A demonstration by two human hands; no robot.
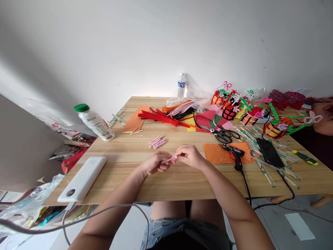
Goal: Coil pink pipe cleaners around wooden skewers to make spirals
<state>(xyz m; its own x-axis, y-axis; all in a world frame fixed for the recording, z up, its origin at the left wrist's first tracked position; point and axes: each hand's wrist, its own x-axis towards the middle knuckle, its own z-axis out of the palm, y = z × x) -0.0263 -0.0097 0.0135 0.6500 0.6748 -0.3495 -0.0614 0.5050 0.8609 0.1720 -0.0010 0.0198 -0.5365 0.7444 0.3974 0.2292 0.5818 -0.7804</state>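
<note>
Above the table's front half, my left hand (155,163) has its fingers closed around one end of a pink pipe cleaner (170,160). With thumb and fingertips, my right hand (191,156) pinches the other end. The fingers cover much of the piece, so its full shape is hidden. Just beyond my hands, several coiled pink pipe cleaners (157,142) lie side by side on the wooden table (135,154).
To the right lie a glue gun (236,155) on orange paper, scissors (225,134), a phone (270,152) and decorated baskets (276,129). Red pipe cleaners (161,117) lie behind. A power bank (82,178) and white bottle (95,123) stand left. Another person's arm (322,119) shows far right.
</note>
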